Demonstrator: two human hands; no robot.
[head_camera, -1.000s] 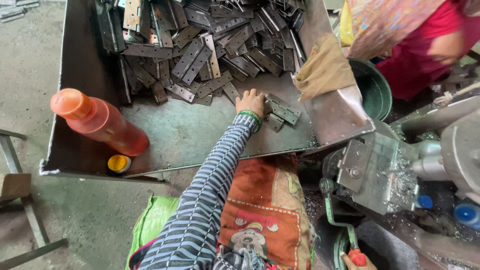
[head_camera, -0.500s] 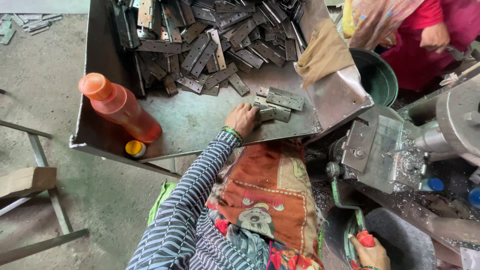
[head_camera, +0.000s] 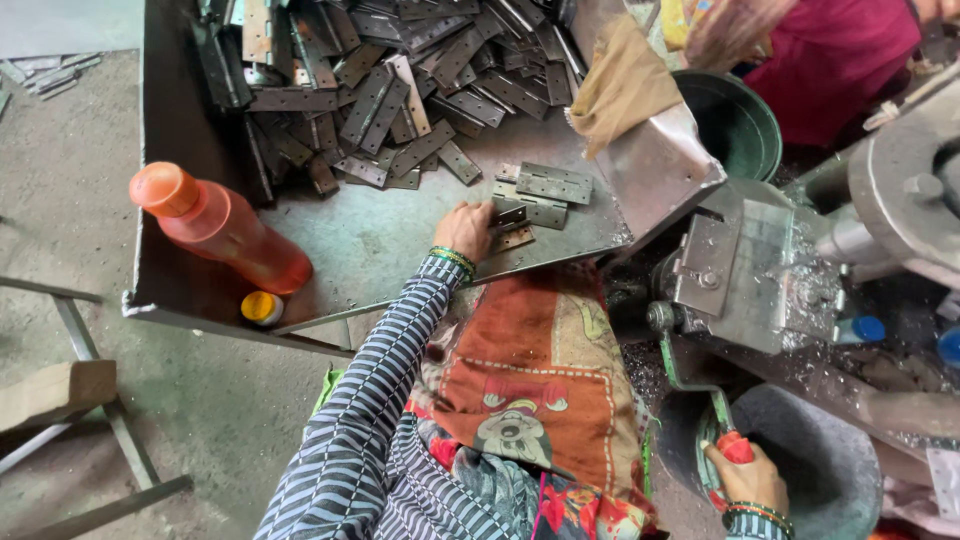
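Pinching a metal hinge (head_camera: 512, 218) in the left hand (head_camera: 466, 230) grip, right hand (head_camera: 748, 478) grip closed round red lever handle (head_camera: 733, 449)

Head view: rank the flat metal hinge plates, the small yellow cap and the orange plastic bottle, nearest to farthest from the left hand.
1. Flat metal hinge plates: just right of the left hand, on the tray.
2. Small yellow cap: lower left, by the tray's front edge.
3. Orange plastic bottle: farther left, lying on its side.
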